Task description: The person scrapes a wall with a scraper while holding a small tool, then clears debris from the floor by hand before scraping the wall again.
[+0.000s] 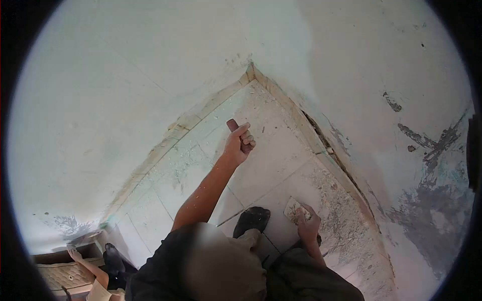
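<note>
My left hand (240, 143) is raised over the tiled floor near the room's corner. Its fingers are closed around a dark reddish-brown tool handle (232, 124), whose end sticks up above the fist; the rest of the tool is hidden. My right hand (307, 227) is low by my knee and grips a flat scraper blade (292, 207) smeared with pale plaster, held close to the floor tiles. My foot in a black sandal (252, 219) rests on the tiles between the two hands.
Two pale walls meet in a corner (251, 67). The right wall (427, 165) has peeled grey patches, and crumbled plaster debris (341, 210) lies along its base. At bottom left are another person's bare foot (75, 253), a black shoe (113, 258) and a patterned box (63, 273).
</note>
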Available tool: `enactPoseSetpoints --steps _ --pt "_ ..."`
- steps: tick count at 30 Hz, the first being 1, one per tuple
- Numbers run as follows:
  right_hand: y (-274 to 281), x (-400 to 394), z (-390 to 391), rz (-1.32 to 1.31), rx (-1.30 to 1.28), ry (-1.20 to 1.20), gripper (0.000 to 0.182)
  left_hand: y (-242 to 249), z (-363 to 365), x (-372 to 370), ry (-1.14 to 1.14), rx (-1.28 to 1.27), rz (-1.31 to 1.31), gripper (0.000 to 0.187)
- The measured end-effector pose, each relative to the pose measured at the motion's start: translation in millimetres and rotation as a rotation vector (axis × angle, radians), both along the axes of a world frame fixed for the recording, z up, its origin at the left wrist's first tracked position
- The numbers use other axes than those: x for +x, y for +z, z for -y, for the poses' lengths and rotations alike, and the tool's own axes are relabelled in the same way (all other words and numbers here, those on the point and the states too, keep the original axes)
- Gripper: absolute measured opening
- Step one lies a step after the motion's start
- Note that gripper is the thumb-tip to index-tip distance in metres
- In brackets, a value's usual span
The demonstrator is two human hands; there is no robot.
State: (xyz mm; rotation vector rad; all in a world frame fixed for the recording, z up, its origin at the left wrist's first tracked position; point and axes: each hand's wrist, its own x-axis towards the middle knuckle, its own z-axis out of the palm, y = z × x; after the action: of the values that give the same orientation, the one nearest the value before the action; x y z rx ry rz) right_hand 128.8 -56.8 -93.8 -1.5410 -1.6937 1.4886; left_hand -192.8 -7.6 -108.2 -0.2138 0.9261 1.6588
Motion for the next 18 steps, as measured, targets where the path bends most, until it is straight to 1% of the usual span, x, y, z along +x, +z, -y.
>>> enactPoseSetpoints --steps 1,3,7,13,18 --pt "-4 1 1 0.0 0.001 0.0 0.026 -1 0 0 -0.005 0.002 -0.002 0.024" --pt "-14 3 2 -0.013 0.143 0.016 0.027 1 -1 0 -0.002 -0.008 -0.011 0.024" --pt "-15 4 4 -0.022 0.119 0.017 0.027 0 0 -1 -0.014 -0.016 -0.006 0.026" --pt "-18 6 4 0.032 0.161 0.029 0.027 2 1 0 -0.013 -0.027 -0.012 0.027" --pt "-11 4 5 0.039 0.101 -0.001 0.024 2 3 0 -0.01 -0.028 -0.02 0.027"
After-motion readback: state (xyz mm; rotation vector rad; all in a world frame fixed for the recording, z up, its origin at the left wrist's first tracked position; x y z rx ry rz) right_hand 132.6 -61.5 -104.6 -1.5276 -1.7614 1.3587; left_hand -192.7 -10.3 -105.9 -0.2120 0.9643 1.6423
